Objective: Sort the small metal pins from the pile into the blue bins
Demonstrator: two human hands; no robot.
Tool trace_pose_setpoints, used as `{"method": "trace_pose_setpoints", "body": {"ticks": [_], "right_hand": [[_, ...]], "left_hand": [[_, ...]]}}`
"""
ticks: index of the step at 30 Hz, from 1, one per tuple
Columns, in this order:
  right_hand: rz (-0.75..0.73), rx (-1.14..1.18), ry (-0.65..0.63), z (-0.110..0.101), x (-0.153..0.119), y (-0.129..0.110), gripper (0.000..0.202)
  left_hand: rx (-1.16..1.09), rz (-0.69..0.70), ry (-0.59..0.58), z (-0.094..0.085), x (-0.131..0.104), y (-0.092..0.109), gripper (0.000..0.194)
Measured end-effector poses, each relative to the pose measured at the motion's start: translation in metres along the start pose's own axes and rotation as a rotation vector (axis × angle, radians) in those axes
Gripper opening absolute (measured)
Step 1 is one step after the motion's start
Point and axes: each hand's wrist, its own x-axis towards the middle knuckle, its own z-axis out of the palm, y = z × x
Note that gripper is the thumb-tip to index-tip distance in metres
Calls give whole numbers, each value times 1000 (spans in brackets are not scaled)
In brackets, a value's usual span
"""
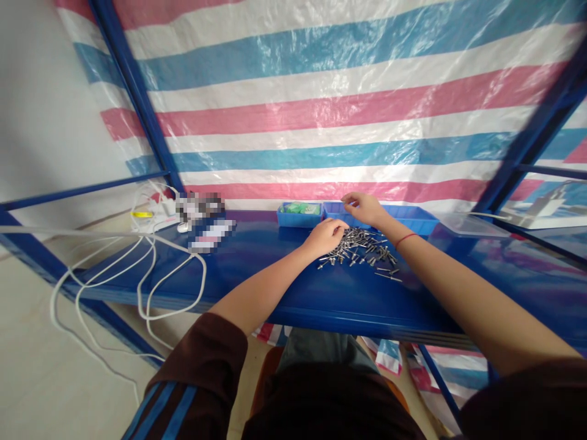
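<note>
A loose pile of silvery blind rivets (pixel 355 244) with thin pins lies on the blue tabletop (pixel 257 256). At the pile's left edge, my left hand (pixel 326 237) rests with its fingers curled together over the rivets. What is between its fingertips is hidden. My right hand (pixel 365 209) hangs above the pile, in front of a long blue bin (pixel 413 219). Its fingers are bent and slightly apart, and I see nothing between them. Left of that bin stands a smaller blue bin (pixel 300 217) with green and pale contents.
White cables (pixel 151 275) loop over the table's left end near a power strip (pixel 162 217). Blurred items (pixel 206 223) lie beside them. A clear plastic lid (pixel 472 225) lies at the right. Blue frame posts (pixel 137 91) and a striped plastic sheet (pixel 321 116) stand behind.
</note>
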Motion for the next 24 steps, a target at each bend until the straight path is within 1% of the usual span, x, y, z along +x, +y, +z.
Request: {"method": "trace_pose_setpoints", "body": {"ticks": [2, 4, 6, 8, 9, 11, 13, 16, 18, 20, 22, 24], "right_hand": [[-53, -128, -97, 3, 1, -5, 32], [-130, -212, -115, -1, -4, -9, 35], [-195, -238, -102, -12, -12, -13, 33], [-209, -216, -118, -27, -23, -14, 28], [-193, -196, -140, -36, -28, -12, 25], [-119, -156, -175, -52, -39, -6, 20], [-34, -99, -194, -66, -49, 5, 20], [98, -13, -313, -80, -60, 23, 23], [155, 23, -435, -85, -65, 31, 25], [174, 49, -550, -86, -67, 33, 24], [163, 56, -650, -84, -69, 31, 24], [117, 32, -712, -80, -70, 27, 23]], "left_hand": [[-6, 0, -9, 0, -1, 0, 23], [-10, 3, -21, -1, -1, 1, 22], [-5, 13, -34, -1, -2, 1, 22], [8, 27, -50, -1, -2, 1, 21], [15, 33, -58, -1, -3, 1, 22], [26, 45, -73, -1, -4, 2, 22], [31, 52, -84, -1, -4, 3, 22], [39, 53, -100, -1, -5, 4, 23], [48, 51, -107, -1, -5, 4, 23], [55, 48, -113, -1, -4, 4, 24], [61, 47, -119, 0, -4, 3, 24], [67, 50, -123, 1, -5, 3, 24]]}}
